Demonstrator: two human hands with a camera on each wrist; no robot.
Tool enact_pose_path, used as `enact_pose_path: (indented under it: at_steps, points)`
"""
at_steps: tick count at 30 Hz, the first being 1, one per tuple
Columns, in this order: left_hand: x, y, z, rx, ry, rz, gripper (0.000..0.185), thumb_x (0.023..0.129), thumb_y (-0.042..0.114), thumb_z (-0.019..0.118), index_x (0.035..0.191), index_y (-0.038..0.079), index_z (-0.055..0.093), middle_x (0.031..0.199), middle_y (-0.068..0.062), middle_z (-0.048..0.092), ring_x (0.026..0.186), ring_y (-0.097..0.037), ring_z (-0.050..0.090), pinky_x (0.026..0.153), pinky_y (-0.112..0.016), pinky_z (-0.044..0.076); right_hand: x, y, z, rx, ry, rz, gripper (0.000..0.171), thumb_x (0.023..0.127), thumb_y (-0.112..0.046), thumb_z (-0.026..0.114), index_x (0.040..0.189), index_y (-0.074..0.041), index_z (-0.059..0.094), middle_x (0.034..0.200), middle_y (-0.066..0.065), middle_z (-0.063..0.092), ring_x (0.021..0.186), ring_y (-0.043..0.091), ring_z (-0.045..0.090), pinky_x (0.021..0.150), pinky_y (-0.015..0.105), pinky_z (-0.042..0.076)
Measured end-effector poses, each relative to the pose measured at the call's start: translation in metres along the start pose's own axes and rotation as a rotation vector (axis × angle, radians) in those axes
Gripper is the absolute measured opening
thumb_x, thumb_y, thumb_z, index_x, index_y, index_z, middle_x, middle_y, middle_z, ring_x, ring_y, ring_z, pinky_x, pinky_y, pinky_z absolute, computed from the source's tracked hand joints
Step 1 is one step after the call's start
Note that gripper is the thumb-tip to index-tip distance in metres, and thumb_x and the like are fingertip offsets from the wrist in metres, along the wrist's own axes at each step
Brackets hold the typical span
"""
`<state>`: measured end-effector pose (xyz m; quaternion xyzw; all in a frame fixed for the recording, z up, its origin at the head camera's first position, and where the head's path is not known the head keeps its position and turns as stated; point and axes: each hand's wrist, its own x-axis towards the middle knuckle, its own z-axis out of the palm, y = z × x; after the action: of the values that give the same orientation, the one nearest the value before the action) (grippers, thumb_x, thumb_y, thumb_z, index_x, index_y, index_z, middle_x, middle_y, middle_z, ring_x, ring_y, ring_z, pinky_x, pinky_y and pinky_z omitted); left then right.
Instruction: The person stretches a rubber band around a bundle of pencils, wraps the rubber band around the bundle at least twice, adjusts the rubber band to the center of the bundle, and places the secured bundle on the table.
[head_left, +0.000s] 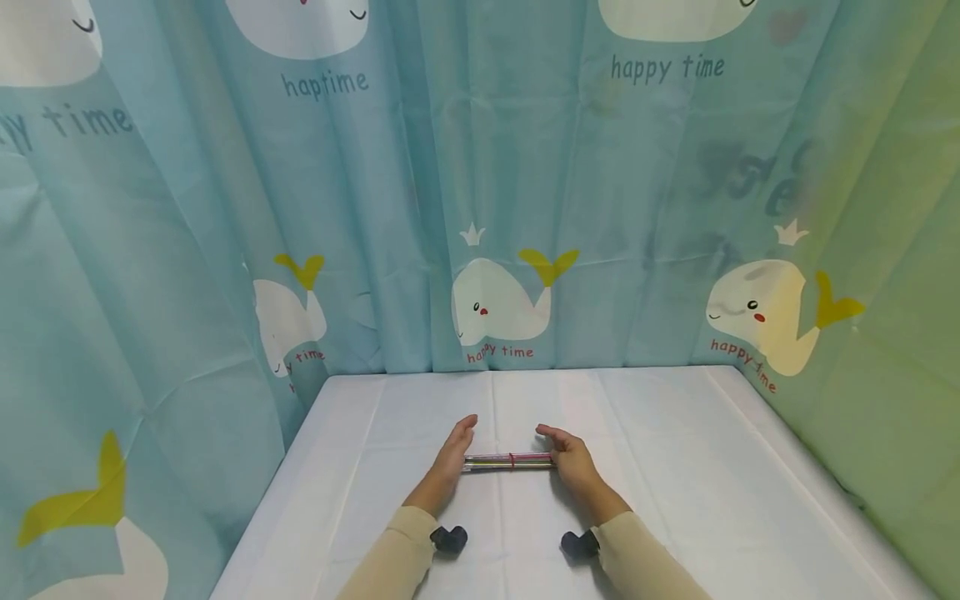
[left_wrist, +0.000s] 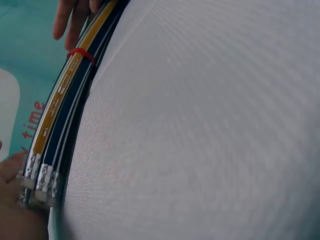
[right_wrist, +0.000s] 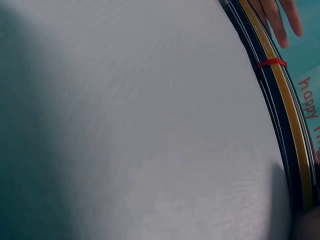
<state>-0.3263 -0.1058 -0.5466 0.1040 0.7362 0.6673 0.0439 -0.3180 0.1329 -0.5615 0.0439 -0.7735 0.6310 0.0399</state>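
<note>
A bundle of pencils (head_left: 487,462), bound round the middle by a red band (left_wrist: 81,53), lies crosswise between the two hands. Yellow and dark blue pencils show in both wrist views. Against the bundle's left end rests my left hand (head_left: 452,457), its fingers straight and pointing away from me. My right hand (head_left: 574,463) is at the other end, palm inward, with its fingers extended. Silver ferrules and pale erasers (left_wrist: 42,195) sit beside the left hand in the left wrist view. The right palm hides the pencils' opposite tips.
A white cloth covers the table (head_left: 675,483) under the hands. Behind it and along both sides hangs a blue-green curtain (head_left: 405,208) printed with whales. Black wrist mounts (head_left: 450,540) stick out at the cuffs.
</note>
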Motion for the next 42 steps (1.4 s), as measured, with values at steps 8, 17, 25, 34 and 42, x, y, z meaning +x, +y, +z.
enact_pose_path:
  at_steps: [8, 17, 25, 34, 42]
  points:
    - [0.000, 0.002, 0.000, 0.101, -0.089, -0.096, 0.050, 0.105, 0.036, 0.030, 0.147, 0.011, 0.041, 0.156, -0.016, 0.027, 0.144, -0.041, 0.014, 0.111, -0.059, 0.008, 0.006, -0.006, 0.007, -0.105, -0.003, 0.002, 0.050, 0.084, 0.018, 0.039, 0.126, 0.002, 0.059, 0.147, 0.023, 0.040, 0.139, 0.039, 0.029, 0.111, 0.051, 0.021]
    - [-0.002, -0.004, -0.002, -0.033, -0.015, -0.066, 0.046, 0.104, 0.028, 0.037, 0.145, 0.006, 0.043, 0.155, -0.017, 0.029, 0.144, -0.039, 0.015, 0.112, -0.057, 0.008, 0.001, -0.012, 0.008, -0.036, -0.102, 0.030, 0.041, 0.091, 0.006, 0.045, 0.130, 0.004, 0.056, 0.144, 0.024, 0.043, 0.138, 0.044, 0.029, 0.107, 0.058, 0.024]
    - [-0.002, -0.004, -0.004, -0.198, 0.010, -0.032, 0.052, 0.106, 0.029, 0.026, 0.148, -0.001, 0.031, 0.158, -0.020, 0.019, 0.146, -0.037, 0.007, 0.115, -0.050, 0.005, 0.000, -0.019, -0.005, 0.201, -0.064, 0.086, 0.047, 0.106, -0.020, 0.032, 0.140, 0.011, 0.039, 0.146, 0.027, 0.038, 0.138, 0.042, 0.029, 0.112, 0.052, 0.016]
    - [0.011, -0.003, -0.013, -0.355, 0.120, 0.032, 0.055, 0.107, 0.031, 0.027, 0.144, -0.011, 0.029, 0.152, -0.028, 0.024, 0.145, -0.039, 0.012, 0.115, -0.046, 0.006, 0.016, -0.011, -0.011, 0.466, 0.057, 0.079, 0.066, 0.107, -0.041, 0.014, 0.147, 0.010, 0.025, 0.150, 0.029, 0.029, 0.142, 0.039, 0.022, 0.114, 0.048, 0.012]
    - [0.013, -0.005, -0.001, -0.235, 0.049, -0.033, 0.082, 0.100, 0.061, 0.016, 0.150, -0.004, 0.025, 0.158, -0.020, 0.019, 0.146, -0.037, 0.006, 0.114, -0.050, 0.002, 0.016, -0.013, 0.002, 0.212, -0.103, 0.033, 0.079, 0.100, -0.057, 0.005, 0.153, 0.001, 0.014, 0.157, 0.021, 0.018, 0.146, 0.035, 0.004, 0.113, 0.052, -0.004]
